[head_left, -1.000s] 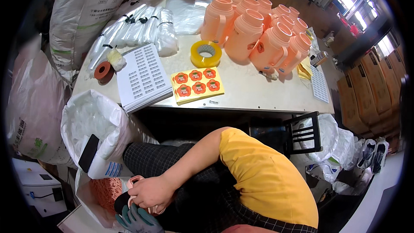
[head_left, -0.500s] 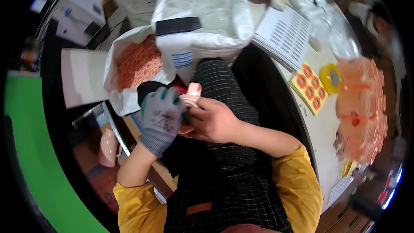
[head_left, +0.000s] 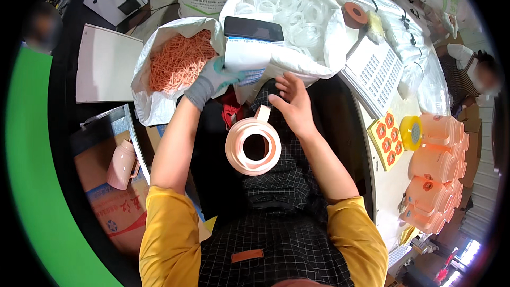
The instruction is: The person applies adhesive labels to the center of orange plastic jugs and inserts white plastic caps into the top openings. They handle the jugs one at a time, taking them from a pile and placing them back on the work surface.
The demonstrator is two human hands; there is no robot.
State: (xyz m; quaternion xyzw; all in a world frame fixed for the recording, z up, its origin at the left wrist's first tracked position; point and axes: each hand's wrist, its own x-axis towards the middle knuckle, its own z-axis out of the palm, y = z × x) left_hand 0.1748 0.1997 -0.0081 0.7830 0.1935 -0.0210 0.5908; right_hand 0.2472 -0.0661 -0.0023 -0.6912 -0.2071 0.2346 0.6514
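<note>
A pink jug body (head_left: 253,167) with a round open top stands on my lap, its handle (head_left: 262,112) pointing away from me. Neither hand touches it now. My left hand (head_left: 213,78), in a grey glove with teal fingertips, reaches up beside the white sack's blue-printed front, its fingers apart. Nothing shows in it, though whether it touches the sack is unclear. My bare right hand (head_left: 293,105) hovers just right of the handle, fingers spread and holding nothing. The sack beyond the left hand holds many thin orange-pink strips (head_left: 180,61).
A larger white sack (head_left: 333,48) holds clear rings (head_left: 297,13), with a black phone (head_left: 254,29) on its near edge. On the right table (head_left: 378,180) are paper sheets (head_left: 374,74), orange stickers (head_left: 388,141), yellow tape (head_left: 411,133) and pink translucent containers (head_left: 433,165). A pink jug (head_left: 122,165) lies lower left.
Both hands held the jug parts together at my lap earlier. They have let go and moved away, left hand up toward the sacks, right hand up and right. The view has shifted too.
</note>
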